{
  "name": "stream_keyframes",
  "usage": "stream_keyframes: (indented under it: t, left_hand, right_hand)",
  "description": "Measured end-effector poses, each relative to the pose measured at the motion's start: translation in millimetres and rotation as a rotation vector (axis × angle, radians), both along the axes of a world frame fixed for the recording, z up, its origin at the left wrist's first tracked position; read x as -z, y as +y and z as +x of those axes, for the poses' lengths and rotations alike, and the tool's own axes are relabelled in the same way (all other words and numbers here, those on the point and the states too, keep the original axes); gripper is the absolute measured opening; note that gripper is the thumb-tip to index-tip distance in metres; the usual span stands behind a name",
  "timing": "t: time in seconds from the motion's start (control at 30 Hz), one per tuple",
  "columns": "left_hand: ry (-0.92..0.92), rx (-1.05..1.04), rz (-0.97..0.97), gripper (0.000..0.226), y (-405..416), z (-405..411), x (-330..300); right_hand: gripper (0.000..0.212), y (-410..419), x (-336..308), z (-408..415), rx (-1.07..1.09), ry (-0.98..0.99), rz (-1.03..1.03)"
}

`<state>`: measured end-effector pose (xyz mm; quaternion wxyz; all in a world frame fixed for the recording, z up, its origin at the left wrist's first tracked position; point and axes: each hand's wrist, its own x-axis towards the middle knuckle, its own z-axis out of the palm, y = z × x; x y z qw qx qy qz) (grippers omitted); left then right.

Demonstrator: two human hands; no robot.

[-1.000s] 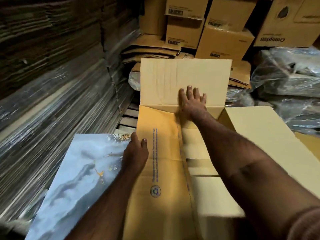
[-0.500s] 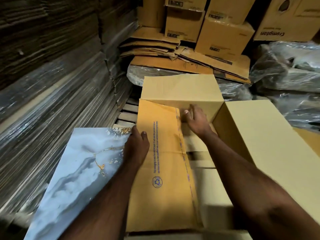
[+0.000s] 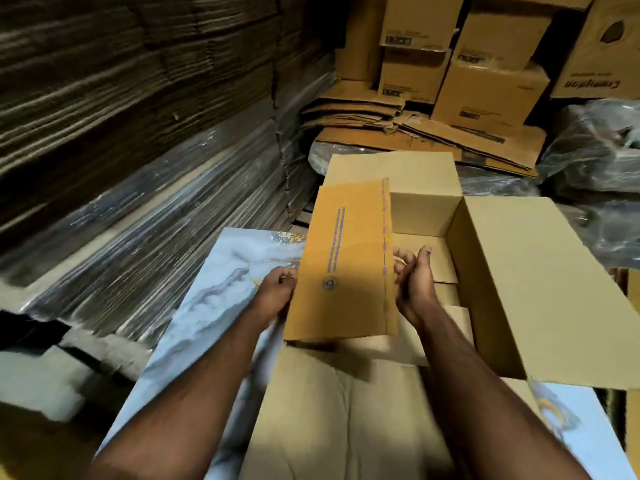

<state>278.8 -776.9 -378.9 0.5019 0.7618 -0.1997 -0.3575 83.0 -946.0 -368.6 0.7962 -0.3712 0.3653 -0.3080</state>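
Note:
An open cardboard box (image 3: 540, 289) stands on a marble-patterned surface (image 3: 221, 292) in front of me. Its left flap (image 3: 346, 258), brown with blue print and a recycling mark, is raised upright. My left hand (image 3: 277, 292) grips the flap's outer left edge. My right hand (image 3: 414, 285) holds the flap's inner right edge, with fingers curled behind it. The far flap (image 3: 391, 168) lies folded outward, and the wide right flap slopes away to the right. The near flap (image 3: 332, 410) hangs toward me between my forearms.
Plastic-wrapped stacks of flat cardboard (image 3: 138, 168) form a wall on the left. Flattened cartons (image 3: 433, 133) and stacked printed boxes (image 3: 485, 64) fill the back. Plastic-wrapped bundles (image 3: 595, 161) lie at the right.
My right hand left the far flap, which dropped outward, and came back to the left flap. Both hands lifted that flap from lying flat to upright. The view pulled back.

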Motion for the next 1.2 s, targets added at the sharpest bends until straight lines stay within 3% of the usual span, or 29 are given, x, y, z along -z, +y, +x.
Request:
stream_keyframes:
  t: [0.1, 0.2, 0.3, 0.5, 0.57, 0.63, 0.7, 0.73, 0.8, 0.83, 0.93, 1.0, 1.07, 1.2]
  left_hand:
    - [0.243, 0.089, 0.094, 0.033, 24.6, -5.1, -29.8]
    - [0.485, 0.099, 0.034, 0.07, 34.9, 4.6, -58.7]
    - [0.571, 0.117, -0.128, 0.086, 43.6, 28.3, -87.7]
    - [0.391, 0.322, -0.236, 0.063, 65.9, 72.8, -128.7]
    - [0.248, 0.333, -0.197, 0.049, 71.3, 92.1, -130.7]
    - [0.02, 0.261, -0.045, 0.03, 73.8, 113.5, -119.6]
    - [-0.223, 0.176, 0.165, 0.028, 71.3, 139.2, -93.7]
    - [-0.303, 0.153, 0.271, 0.03, 70.5, 147.4, -78.9]
    - [-0.425, 0.173, 0.456, 0.038, 66.8, 154.3, -45.8]
    - [-0.466, 0.186, 0.53, 0.042, 66.0, 149.6, -30.7]
    - [-0.483, 0.105, 0.634, 0.041, 64.0, 123.1, 3.3]
    - [-0.486, 0.214, 0.623, 0.04, 56.2, 107.7, 19.4]
    - [-0.474, 0.352, 0.603, 0.052, 39.7, 92.2, 20.6]
    - [-0.367, 0.363, 0.509, 0.073, 3.0, 66.9, 1.3]
  right_hand:
    - [0.083, 20.1, -30.3, 21.8, -0.095, -0.149, -0.042]
    - [0.09, 50.9, -50.6, 48.5, -0.282, -0.054, -0.192]
    - [0.077, 86.8, -57.4, 71.9, -0.398, 0.125, -0.396]
    - [0.071, 132.7, -37.9, 118.8, -0.297, 0.363, -0.7]
    - [0.054, 137.7, -33.0, 128.3, -0.289, 0.476, -0.784]
    - [0.051, 142.0, -25.3, 135.3, -0.268, 0.566, -0.793]
    - [0.074, 145.0, -15.1, 136.9, -0.213, 0.636, -0.777]
    - [0.076, 148.7, -13.7, 134.1, -0.21, 0.665, -0.787]
    - [0.054, 155.8, -5.3, 125.7, -0.167, 0.692, -0.795]
    - [0.053, 158.9, -1.8, 120.9, -0.109, 0.673, -0.786]
    - [0.07, 156.1, 2.4, 109.9, -0.047, 0.612, -0.643]
    - [0.069, 150.1, -1.3, 100.6, -0.146, 0.618, -0.57]
    - [0.071, 144.3, -10.0, 86.6, -0.26, 0.621, -0.537]
    - [0.077, 133.9, -9.2, 64.1, -0.328, 0.695, -0.551]
